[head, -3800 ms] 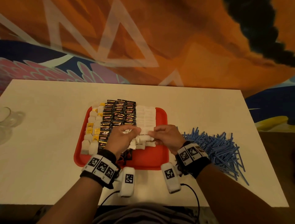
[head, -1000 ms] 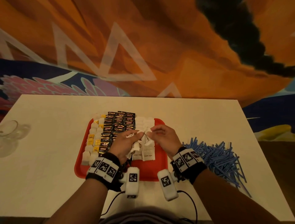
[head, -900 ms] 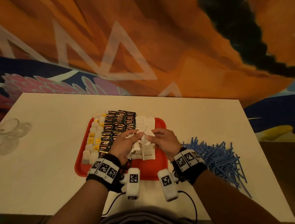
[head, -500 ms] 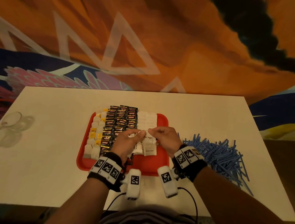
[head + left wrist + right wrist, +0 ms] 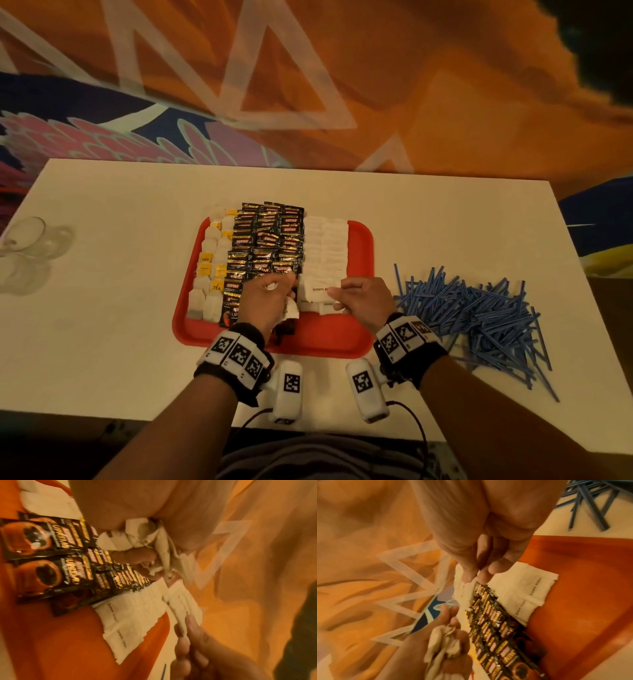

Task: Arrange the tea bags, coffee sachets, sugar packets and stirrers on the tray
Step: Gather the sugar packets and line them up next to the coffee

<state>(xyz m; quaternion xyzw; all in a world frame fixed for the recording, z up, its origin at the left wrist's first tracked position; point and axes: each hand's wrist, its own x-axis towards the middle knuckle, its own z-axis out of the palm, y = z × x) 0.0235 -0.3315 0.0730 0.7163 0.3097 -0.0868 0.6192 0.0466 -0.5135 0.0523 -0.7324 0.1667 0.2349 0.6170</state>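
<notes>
A red tray [image 5: 359, 337] carries tea bags [image 5: 209, 270] on the left, black coffee sachets [image 5: 270, 240] in the middle and white sugar packets [image 5: 325, 246] on the right. My left hand [image 5: 274, 294] hovers over the tray's near middle and grips a crumpled bunch of sugar packets [image 5: 145, 538]. My right hand [image 5: 337, 295] pinches one "brown sugar" packet [image 5: 317, 289] by its edge, low over the near end of the sugar column. That pinch [image 5: 471, 580] is thumb against finger in the right wrist view. Blue stirrers [image 5: 479, 315] lie heaped on the table, right of the tray.
The tray sits on a white table [image 5: 120, 308]. Clear glasses [image 5: 27, 240] stand at the table's left edge. Bare red tray floor [image 5: 582, 588] shows in front of the sugar column. A patterned orange carpet [image 5: 411, 85] lies beyond the far edge.
The hands have drawn apart. The right hand has pulled a single sugar packet away from the left hand's bunch and lowered it toward the near end of the sugar column.
</notes>
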